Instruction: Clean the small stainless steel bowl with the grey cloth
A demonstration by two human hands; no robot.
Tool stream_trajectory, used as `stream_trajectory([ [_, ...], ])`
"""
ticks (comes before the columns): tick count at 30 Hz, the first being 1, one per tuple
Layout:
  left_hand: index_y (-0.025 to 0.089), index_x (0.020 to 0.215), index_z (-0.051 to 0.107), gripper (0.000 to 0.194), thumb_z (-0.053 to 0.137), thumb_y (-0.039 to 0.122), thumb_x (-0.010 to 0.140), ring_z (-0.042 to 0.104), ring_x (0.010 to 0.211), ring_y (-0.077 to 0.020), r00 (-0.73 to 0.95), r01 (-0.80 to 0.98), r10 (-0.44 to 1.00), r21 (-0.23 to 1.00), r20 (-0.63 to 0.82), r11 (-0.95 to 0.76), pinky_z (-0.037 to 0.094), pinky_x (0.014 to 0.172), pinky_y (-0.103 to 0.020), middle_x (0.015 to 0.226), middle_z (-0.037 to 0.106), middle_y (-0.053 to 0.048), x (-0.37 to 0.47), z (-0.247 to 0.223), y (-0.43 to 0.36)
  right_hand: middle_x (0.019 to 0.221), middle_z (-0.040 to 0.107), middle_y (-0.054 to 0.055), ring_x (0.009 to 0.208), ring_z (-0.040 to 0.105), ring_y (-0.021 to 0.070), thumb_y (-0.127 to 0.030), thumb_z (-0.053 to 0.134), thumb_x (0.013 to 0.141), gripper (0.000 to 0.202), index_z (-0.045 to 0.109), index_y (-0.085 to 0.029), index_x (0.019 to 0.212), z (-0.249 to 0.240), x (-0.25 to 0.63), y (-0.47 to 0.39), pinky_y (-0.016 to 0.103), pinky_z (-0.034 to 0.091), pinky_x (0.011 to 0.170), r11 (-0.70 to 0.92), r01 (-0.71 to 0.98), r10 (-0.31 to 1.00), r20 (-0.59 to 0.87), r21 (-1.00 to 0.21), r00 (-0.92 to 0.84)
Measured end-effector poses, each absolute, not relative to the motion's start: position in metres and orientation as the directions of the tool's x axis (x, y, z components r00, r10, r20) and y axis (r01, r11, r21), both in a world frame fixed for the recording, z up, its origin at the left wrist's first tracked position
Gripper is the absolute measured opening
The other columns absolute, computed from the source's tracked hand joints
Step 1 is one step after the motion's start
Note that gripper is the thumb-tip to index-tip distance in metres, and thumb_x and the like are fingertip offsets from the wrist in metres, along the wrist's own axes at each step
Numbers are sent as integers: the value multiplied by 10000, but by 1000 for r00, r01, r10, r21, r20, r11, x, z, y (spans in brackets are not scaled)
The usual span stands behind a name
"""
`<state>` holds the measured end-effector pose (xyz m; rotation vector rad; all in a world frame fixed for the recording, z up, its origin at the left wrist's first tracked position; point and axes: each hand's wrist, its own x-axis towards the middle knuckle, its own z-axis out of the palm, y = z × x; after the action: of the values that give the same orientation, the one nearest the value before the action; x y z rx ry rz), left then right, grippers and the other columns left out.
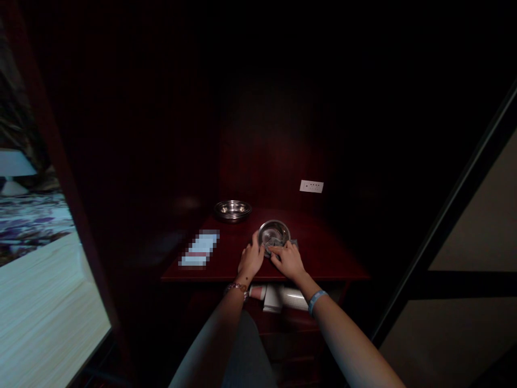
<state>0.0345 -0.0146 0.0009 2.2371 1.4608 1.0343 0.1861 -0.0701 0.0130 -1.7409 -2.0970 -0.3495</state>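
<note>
A shiny metal bowl rests on the dark red shelf, its opening facing up. My left hand grips the bowl's left rim. Closed on a grey cloth, my right hand presses part of it into the near side of the bowl, while the rest hangs over the right rim. Further back on the left, what looks like a stack of metal bowls stands on the same shelf.
A pixelated pale sheet lies on the shelf's left side. A white socket plate is on the back wall. Below the shelf are a pink-and-white cup, a white box and a white cylinder. Dark side walls flank the shelf.
</note>
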Motion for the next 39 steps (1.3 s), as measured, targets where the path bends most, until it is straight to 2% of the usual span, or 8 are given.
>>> stream_trajectory([
  [5,157,1357,322,519,314,486,956,635,1045,-267,187,727,901,561,391,-395,412,891,-359,1149,650,-179,35,0,-12,1223,673,-21,1020,512,232,-376,395,971,369,627,-327,1254,11,188,-69,342,348,884,208,977,881,445,-56,-162],
  [8,146,1315,377,565,375,546,916,624,1045,-295,224,769,903,502,367,-395,403,898,-370,1126,640,-186,35,-1,-12,1225,672,-20,1016,512,228,-381,389,975,367,631,-326,1246,11,188,-68,340,349,879,195,979,885,441,-51,-153],
  [11,129,1328,381,571,375,524,915,618,1034,-305,263,791,891,447,370,-418,390,905,-376,1111,628,-193,36,-2,-12,1238,664,-17,1023,512,228,-391,383,979,370,631,-325,1246,11,188,-69,341,352,875,191,980,885,441,-49,-151],
  [15,125,1349,373,540,381,460,925,613,1039,-288,266,791,898,454,349,-411,378,918,-365,1117,622,-184,36,-1,-13,1266,647,-24,1032,513,228,-390,386,979,374,613,-333,1270,14,188,-71,340,358,875,200,979,887,433,-44,-162],
  [22,212,1278,454,379,407,353,929,631,994,-239,229,700,911,593,342,-398,417,886,-334,1061,667,-106,33,3,-10,1266,647,-29,1064,500,248,-383,411,963,369,611,-350,1272,15,185,-72,358,354,889,184,982,884,443,-35,-149],
  [26,246,1276,456,361,430,312,922,637,1009,-218,215,642,909,650,356,-407,431,885,-319,1099,680,-79,31,4,-10,1252,656,-25,1061,500,253,-380,420,957,360,637,-337,1241,14,185,-72,365,354,894,171,984,883,450,-43,-134],
  [34,197,1290,411,537,518,506,864,621,1070,-260,241,693,914,602,326,-397,413,909,-336,1140,663,-126,31,9,-17,1247,659,-14,1022,516,233,-365,394,978,356,653,-313,1216,15,187,-73,346,363,875,200,979,882,443,-35,-164],
  [39,188,1303,419,493,468,456,892,633,1018,-257,263,737,911,544,316,-401,404,886,-332,1094,662,-134,32,3,-11,1290,632,-28,1027,516,227,-374,394,976,371,610,-320,1273,13,189,-71,340,361,887,240,970,874,441,-28,-203],
])
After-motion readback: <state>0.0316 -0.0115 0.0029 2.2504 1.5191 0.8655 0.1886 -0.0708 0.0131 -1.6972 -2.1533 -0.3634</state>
